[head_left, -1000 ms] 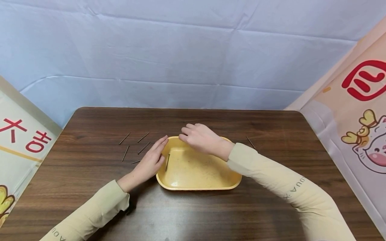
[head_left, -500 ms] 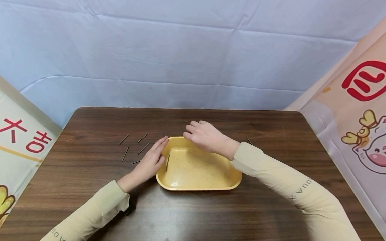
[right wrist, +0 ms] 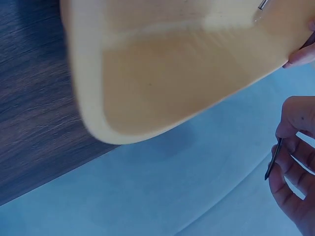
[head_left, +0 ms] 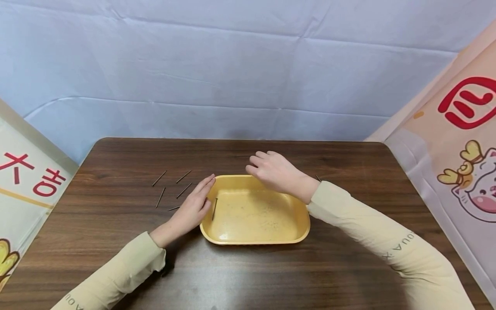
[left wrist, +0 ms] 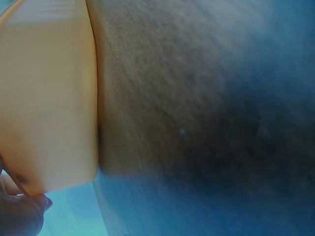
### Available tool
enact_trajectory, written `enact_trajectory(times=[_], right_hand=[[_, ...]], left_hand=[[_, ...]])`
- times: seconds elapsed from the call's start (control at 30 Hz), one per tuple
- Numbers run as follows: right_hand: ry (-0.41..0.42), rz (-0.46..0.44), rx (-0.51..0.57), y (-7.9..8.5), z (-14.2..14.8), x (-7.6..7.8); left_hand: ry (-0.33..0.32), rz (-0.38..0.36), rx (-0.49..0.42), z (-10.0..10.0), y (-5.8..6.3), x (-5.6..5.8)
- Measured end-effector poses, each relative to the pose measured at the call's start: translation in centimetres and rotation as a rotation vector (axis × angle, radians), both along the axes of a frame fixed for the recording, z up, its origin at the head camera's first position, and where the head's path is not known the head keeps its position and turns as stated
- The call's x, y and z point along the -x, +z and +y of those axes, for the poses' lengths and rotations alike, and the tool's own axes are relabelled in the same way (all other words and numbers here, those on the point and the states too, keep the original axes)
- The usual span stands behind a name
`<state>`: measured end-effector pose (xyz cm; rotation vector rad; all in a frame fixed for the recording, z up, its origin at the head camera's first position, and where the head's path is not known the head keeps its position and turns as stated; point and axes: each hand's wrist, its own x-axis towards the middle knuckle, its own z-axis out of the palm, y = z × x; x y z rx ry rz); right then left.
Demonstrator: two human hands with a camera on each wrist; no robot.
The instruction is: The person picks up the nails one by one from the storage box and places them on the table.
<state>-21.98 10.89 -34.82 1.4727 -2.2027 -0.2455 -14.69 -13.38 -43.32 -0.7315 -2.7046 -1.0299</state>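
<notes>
A yellow plastic basin sits mid-table with one dark nail lying inside near its left wall. Along the left rim my left hand holds the basin, fingers stretched toward the far corner and thumb over the inner side. Fingertips of it meet the basin wall in the left wrist view. My right hand is above the basin's back edge. The right wrist view shows it pinching another nail between thumb and fingers, point outward; the head view hides this nail.
To the left of the basin, several nails lie spread on the dark wooden table. One more nail shows at the right, partly behind the right sleeve. A pale cloth hangs behind the table.
My right hand has moved to the right and slightly away along the basin's back edge, and its sleeve covers more of the right-hand nail. The left hand and basin have stayed put.
</notes>
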Motion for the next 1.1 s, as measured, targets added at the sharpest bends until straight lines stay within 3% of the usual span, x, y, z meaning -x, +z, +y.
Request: enact_trajectory(times=[0.67,1.1], right_hand=[[-0.016,0.010,0.031,-0.2,2.1,0.2],[-0.059,-0.032,0.029,0.1,4.0,0.3]], left_hand=[[0.001,0.003,0.000,-0.1,-0.1,0.0],[-0.001,0.012,-0.003,0.0,0.0,0.0]])
